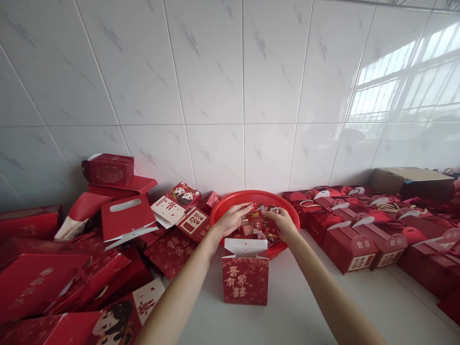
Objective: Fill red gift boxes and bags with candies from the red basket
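Note:
A round red plastic basket (255, 197) stands against the tiled wall, holding a heap of small wrapped sweets and packets (261, 227) in red, white and gold. My left hand (232, 219) reaches over the basket's near side, its fingertips at a small red packet. My right hand (282, 223) comes in from the other side and seems to pinch a small wrapped packet (273, 210). Just below both hands, in front of the basket, stands an open red paper gift box (245, 280) with gold characters and a white inner flap. Its inside is hidden.
Flat red gift bags and boxes (125, 218) lie piled to the left on the white counter (287, 297). Rows of red handled gift boxes (348, 249) fill the right side, with a cardboard box (409, 182) behind them. White tiles rise behind everything.

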Demonstrator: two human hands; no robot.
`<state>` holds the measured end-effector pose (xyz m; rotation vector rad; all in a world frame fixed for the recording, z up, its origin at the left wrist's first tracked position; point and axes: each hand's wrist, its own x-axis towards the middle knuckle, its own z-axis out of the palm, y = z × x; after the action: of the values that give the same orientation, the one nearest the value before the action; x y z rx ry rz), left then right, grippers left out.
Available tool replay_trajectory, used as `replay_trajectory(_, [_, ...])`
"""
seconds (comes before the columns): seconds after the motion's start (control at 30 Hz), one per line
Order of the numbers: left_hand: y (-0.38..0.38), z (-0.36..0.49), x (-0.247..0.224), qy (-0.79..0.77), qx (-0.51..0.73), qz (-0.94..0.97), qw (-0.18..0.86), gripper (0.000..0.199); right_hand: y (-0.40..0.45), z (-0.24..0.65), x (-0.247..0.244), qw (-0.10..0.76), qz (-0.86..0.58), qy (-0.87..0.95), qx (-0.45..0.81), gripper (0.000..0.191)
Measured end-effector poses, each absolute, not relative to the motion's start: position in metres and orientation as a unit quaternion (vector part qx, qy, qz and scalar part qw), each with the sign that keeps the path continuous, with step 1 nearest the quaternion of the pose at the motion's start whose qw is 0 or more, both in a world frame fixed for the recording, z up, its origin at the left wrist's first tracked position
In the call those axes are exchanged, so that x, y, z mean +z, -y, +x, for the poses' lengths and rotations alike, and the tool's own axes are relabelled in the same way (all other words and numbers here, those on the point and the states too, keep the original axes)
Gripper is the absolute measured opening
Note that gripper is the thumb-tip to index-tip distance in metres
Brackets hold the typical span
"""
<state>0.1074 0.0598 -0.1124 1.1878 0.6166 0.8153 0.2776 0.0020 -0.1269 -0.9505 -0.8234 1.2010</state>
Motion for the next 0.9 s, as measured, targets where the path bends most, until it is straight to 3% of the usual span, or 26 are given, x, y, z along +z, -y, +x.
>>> replay_trajectory(0.2, [-0.0564, 0.1063, -0.1124, -0.24, 0.349, 0.579, 0.696, 0.022, 0.0008, 0.276, -0.1257, 0.61, -0.423, 0.404, 0.534, 0.042])
replay_trajectory(0.53, [-0.0578, 0.1041, -0.1161, -0.243, 0.325, 0.635, 0.658, 0.041, -0.0001, 0.2748, -0.1269, 0.591, -0.445, 0.423, 0.522, 0.035])
replay_trajectory(0.7, [-0.057, 0.1044, -0.1163, -0.255, 0.336, 0.637, 0.645, 0.038, -0.0004, 0.2756, -0.1283, 0.596, -0.449, 0.411, 0.524, 0.032])
replay_trajectory(0.9, [-0.0574, 0.1084, -0.1132, -0.278, 0.396, 0.673, 0.559, 0.029, -0.0015, 0.2769, -0.1247, 0.606, -0.451, 0.37, 0.541, 0.025])
